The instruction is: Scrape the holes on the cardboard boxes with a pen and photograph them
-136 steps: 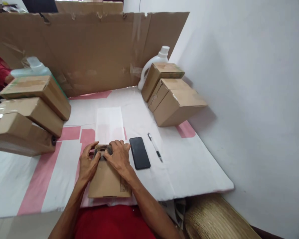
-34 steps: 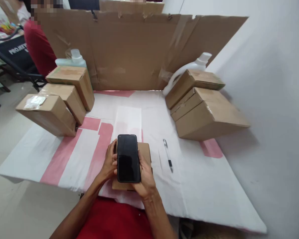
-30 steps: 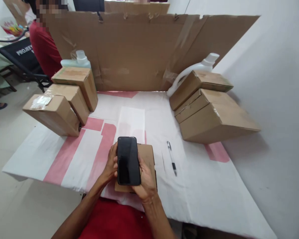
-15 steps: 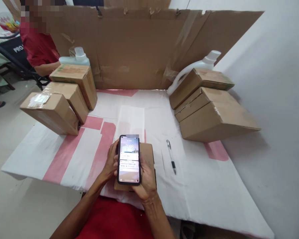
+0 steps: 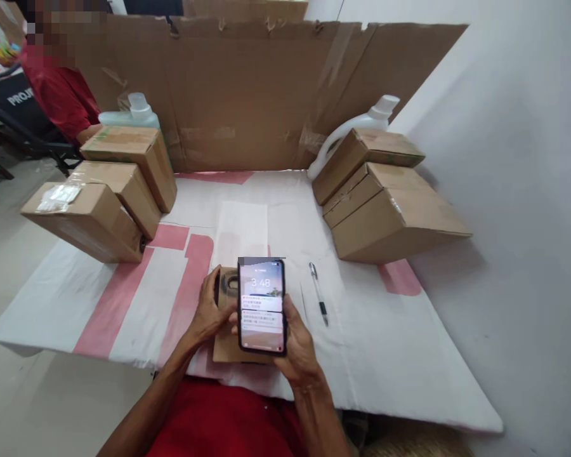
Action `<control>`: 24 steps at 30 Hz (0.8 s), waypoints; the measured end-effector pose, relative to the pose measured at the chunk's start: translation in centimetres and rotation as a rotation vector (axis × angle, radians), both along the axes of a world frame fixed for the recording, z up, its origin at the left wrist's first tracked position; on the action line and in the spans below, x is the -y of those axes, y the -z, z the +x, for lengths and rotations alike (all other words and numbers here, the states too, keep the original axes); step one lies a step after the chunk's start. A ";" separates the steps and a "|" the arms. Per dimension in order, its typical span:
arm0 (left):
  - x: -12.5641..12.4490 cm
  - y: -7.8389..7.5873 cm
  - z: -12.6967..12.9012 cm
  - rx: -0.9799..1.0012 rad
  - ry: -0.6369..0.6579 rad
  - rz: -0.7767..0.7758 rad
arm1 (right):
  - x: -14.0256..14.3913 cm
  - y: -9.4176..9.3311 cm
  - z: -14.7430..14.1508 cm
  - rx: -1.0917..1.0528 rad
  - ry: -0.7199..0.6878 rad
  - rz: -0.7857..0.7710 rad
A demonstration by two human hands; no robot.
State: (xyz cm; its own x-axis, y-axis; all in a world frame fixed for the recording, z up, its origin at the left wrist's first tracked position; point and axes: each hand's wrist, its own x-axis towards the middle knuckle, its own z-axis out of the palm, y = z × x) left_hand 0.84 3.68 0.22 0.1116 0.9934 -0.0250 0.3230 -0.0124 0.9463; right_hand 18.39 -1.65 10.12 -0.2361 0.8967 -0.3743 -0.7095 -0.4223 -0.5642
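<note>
My right hand (image 5: 303, 346) grips a black-edged smartphone (image 5: 261, 308), its lit screen facing me and reading 3:48. Under the phone lies a small brown cardboard box (image 5: 226, 349) near the table's front edge. My left hand (image 5: 212, 311) is closed around the left side of that box, thumb across its top toward the phone. A dark ring-shaped item (image 5: 230, 283), partly hidden by the phone, rests on the box's far left part. Right of the phone, a clear pen with black grip (image 5: 318, 294) lies on the cloth.
Cardboard boxes (image 5: 83, 219) line the table's left side, with a pale blue bottle (image 5: 128, 119) behind them. More boxes (image 5: 394, 212) and a white jug (image 5: 361, 120) stand at right. A tall cardboard panel (image 5: 247, 95) closes the back. Beyond it sits a person in a red shirt (image 5: 59, 95).
The phone has moved right in my right hand, uncovering the box's left part and the dark ring-shaped item. My left hand has come away from the phone's edge to the box.
</note>
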 end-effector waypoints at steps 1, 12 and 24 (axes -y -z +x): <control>0.0 -0.1 0.0 0.011 0.010 -0.009 | -0.1 -0.1 1.1 0.054 0.030 0.018; 0.0 -0.7 -0.2 0.042 0.033 -0.041 | -3.5 6.3 11.3 1.333 0.421 0.128; -0.1 -1.0 -0.4 0.089 0.038 -0.055 | -4.8 9.8 8.7 1.700 0.368 0.145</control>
State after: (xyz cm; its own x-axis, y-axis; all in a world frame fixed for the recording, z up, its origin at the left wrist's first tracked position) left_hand 0.48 3.73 1.21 0.1529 0.9859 -0.0674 0.2378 0.0295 0.9709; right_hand 27.11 3.17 0.30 0.5065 0.8548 0.1134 0.6228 -0.2717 -0.7337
